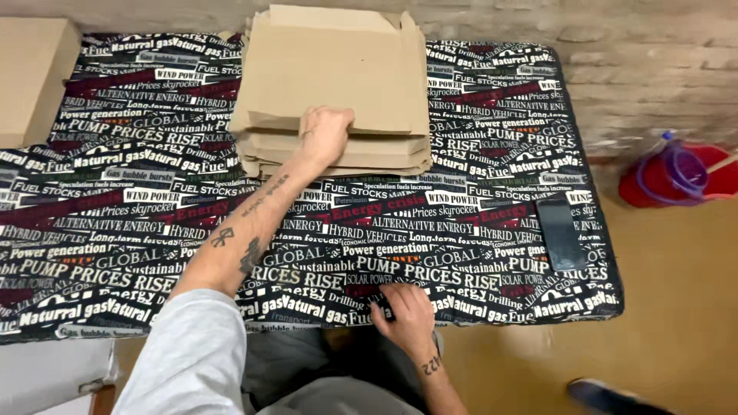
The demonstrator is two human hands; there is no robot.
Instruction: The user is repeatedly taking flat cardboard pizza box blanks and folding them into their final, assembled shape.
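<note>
We note the left hand (327,132) gripping the top flat cardboard blank of the stack (334,92) at the table's (115,230) far edge; none yet folded. Right hand (403,313) rests, fingers curled, on the near edge.

tan flat cartons (338,84) stacked top centre | tan box (31,77) far left | dark, possibly phone screen (559,233) right

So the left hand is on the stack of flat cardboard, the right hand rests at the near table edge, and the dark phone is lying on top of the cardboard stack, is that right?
Not quite. The head view shows the dark phone lying on the printed tablecloth near the table's right edge, apart from the cardboard stack. The rest holds: left hand on the stack, right hand at the near edge.
</note>
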